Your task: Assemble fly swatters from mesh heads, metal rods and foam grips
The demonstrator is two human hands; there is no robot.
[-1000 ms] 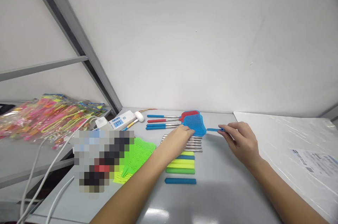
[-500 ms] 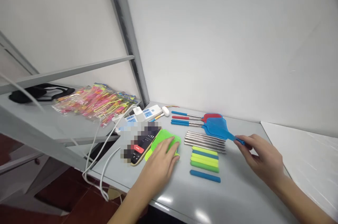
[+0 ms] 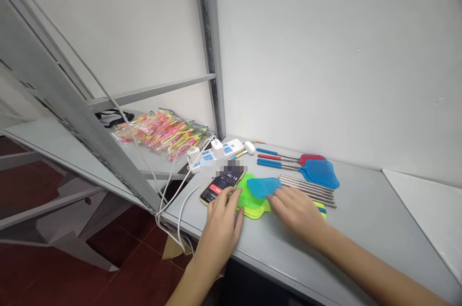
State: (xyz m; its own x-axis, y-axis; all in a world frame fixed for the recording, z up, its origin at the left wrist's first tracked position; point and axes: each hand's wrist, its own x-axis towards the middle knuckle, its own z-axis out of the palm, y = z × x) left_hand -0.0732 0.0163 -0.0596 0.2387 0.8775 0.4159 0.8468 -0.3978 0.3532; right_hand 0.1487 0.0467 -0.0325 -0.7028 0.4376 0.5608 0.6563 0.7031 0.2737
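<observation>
In the head view my right hand (image 3: pixel 294 207) is closed on a blue fly swatter head (image 3: pixel 263 186). Its mesh lies over a green swatter head (image 3: pixel 249 200), with a yellow-green one (image 3: pixel 257 212) underneath. At the left edge of these heads is my left hand (image 3: pixel 224 212), fingers bent and thumb apart, close to a phone (image 3: pixel 222 185). Behind my right hand lie several metal rods (image 3: pixel 310 191) side by side. Past them, assembled swatters with blue and red handles (image 3: pixel 276 164) lie in a row. Coloured grip sleeves (image 3: pixel 320 210) are mostly hidden by my right hand and forearm.
A white power strip (image 3: pixel 234 146) with plugs and cables stands at the back left, beside a small white case (image 3: pixel 249 147). Bagged colourful items (image 3: pixel 166 130) lie on the shelf to the left, past a grey metal post (image 3: pixel 211 51). A white board (image 3: pixel 426 210) lies at right.
My right hand has carried the blue swatter head from the right side leftward onto the green heads. My left hand has moved off their top to their left edge. The view has shifted.
</observation>
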